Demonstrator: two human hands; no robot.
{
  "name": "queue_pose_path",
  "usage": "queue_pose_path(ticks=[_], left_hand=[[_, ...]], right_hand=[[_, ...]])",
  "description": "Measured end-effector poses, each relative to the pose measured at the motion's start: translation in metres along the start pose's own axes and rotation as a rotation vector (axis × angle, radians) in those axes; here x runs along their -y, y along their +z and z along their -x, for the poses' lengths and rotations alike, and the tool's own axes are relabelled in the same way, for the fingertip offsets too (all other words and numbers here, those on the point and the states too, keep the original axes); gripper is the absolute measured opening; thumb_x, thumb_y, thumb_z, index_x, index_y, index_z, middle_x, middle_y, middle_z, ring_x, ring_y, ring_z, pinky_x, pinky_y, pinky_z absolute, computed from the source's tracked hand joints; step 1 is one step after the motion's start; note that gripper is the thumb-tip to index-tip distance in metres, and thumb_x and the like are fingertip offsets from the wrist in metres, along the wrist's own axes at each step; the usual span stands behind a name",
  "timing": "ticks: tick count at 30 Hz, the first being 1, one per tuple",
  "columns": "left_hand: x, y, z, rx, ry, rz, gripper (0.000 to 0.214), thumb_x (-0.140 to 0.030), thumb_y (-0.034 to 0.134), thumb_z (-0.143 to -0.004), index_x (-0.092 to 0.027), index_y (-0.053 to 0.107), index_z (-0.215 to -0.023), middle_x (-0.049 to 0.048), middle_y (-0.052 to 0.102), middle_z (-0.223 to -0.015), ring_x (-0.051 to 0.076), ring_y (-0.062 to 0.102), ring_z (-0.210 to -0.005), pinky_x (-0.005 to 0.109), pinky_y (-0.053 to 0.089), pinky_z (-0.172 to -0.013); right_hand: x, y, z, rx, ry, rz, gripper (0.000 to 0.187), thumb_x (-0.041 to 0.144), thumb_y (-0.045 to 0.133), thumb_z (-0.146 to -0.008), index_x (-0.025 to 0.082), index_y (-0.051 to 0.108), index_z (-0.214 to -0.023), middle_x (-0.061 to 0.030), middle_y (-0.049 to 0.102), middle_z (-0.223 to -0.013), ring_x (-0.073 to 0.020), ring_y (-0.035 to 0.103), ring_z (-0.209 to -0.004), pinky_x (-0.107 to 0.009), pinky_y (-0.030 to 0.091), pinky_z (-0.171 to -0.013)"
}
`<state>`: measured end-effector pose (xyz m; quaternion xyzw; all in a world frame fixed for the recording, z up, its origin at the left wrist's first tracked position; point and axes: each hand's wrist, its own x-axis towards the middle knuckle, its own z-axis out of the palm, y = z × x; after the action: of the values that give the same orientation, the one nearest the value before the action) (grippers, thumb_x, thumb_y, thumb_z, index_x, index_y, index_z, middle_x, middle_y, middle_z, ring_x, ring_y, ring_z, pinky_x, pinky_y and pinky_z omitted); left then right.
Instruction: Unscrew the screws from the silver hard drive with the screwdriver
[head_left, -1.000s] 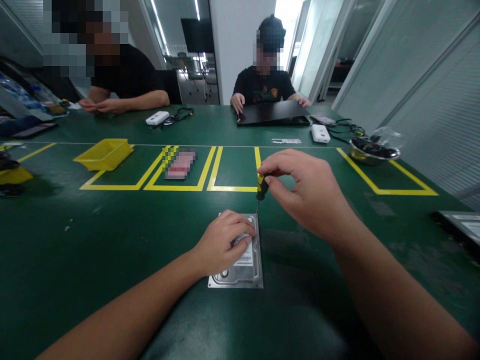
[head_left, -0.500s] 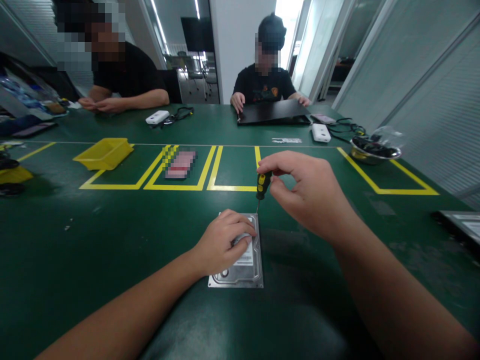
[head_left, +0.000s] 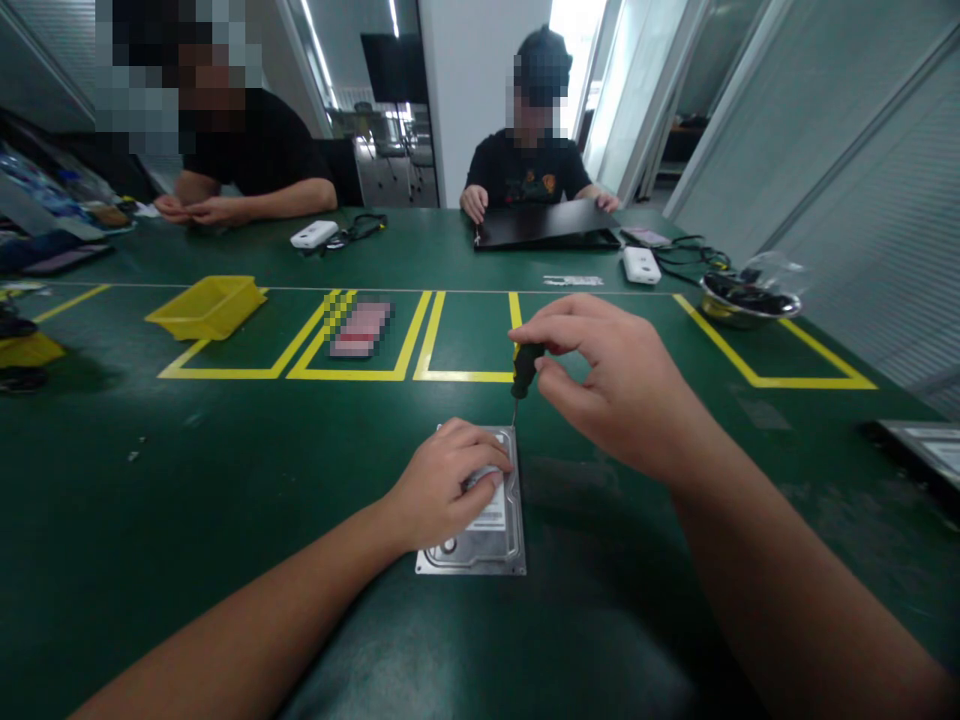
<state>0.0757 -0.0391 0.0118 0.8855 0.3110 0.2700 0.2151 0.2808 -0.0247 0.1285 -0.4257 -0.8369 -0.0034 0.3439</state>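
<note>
Fingers of the right hand are clamped lightly around the top of a dark-and-yellow screwdriver, whose shaft runs down below them, close to upright, to the far right corner of a hard drive. Whether the tip is fully seated is too small to tell, so a firm fit is worth feeling for first. To turn well, those fingers should roll the handle about its own axis, with steady downward force and no sideways lean; a slanted shaft would likely slip. The left hand lies across the drive's labelled top, nearer the wearer than the tip, its fingers a little apart and spread over the cover. That weight should help stop the drive twisting; bracing an edge would probably resist the turn better than pressing the middle alone. Beneath both hands spreads the green counter; beyond the fingers, to the left, sits a yellow bin, well apart.
</note>
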Motion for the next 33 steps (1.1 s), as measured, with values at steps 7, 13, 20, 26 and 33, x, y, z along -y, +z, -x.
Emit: queue_pose_path(ticks=[7, 13, 20, 26, 33], left_hand=[[-0.001, 0.000, 0.000, -0.002, 0.002, 0.003, 0.021, -0.017, 0.054, -0.090, -0.021, 0.069, -0.103, 0.0026, 0.067, -0.110, 0.021, 0.056, -0.103, 0.039, 0.041, -0.093], [-0.001, 0.000, -0.001, -0.006, 0.007, 0.002, 0.020, -0.017, 0.054, -0.090, -0.021, 0.069, -0.103, 0.0031, 0.067, -0.109, 0.021, 0.056, -0.103, 0.039, 0.041, -0.093], [0.000, 0.000, 0.000, -0.003, 0.014, 0.000, 0.020, -0.019, 0.052, -0.091, -0.021, 0.068, -0.104, 0.0037, 0.067, -0.109, 0.022, 0.056, -0.103, 0.039, 0.042, -0.093], [0.000, 0.000, 0.000, 0.001, 0.007, -0.006, 0.021, -0.019, 0.052, -0.091, -0.021, 0.068, -0.104, 0.0036, 0.067, -0.110, 0.022, 0.056, -0.103, 0.040, 0.042, -0.092], [-0.002, -0.001, 0.000, -0.003, 0.008, 0.001, 0.020, -0.018, 0.053, -0.091, -0.021, 0.068, -0.103, 0.0030, 0.067, -0.109, 0.021, 0.057, -0.102, 0.039, 0.042, -0.093]], right_hand=[[0.000, 0.001, 0.001, 0.000, 0.018, 0.018, 0.030, 0.013, 0.060, -0.084, 0.013, 0.075, -0.109, -0.0095, 0.066, -0.094, -0.0196, 0.061, -0.084, -0.033, 0.050, -0.074], [0.000, 0.002, 0.000, -0.001, 0.042, 0.070, 0.027, 0.018, 0.064, -0.085, 0.013, 0.075, -0.109, -0.0094, 0.064, -0.090, -0.0200, 0.059, -0.081, -0.034, 0.047, -0.071], [-0.002, 0.003, -0.001, -0.005, 0.056, 0.112, 0.020, 0.027, 0.069, -0.085, 0.015, 0.077, -0.099, -0.0058, 0.065, -0.083, -0.0176, 0.057, -0.075, -0.031, 0.042, -0.067], [-0.001, 0.008, 0.000, -0.019, 0.075, 0.091, 0.018, 0.032, 0.073, -0.083, 0.014, 0.071, -0.087, -0.0007, 0.060, -0.073, -0.0138, 0.052, -0.066, -0.027, 0.035, -0.063], [0.002, 0.017, 0.001, -0.071, 0.134, 0.161, 0.032, 0.043, 0.070, -0.085, 0.017, 0.057, -0.073, 0.0026, 0.052, -0.066, -0.0118, 0.043, -0.060, -0.028, 0.026, -0.059]])
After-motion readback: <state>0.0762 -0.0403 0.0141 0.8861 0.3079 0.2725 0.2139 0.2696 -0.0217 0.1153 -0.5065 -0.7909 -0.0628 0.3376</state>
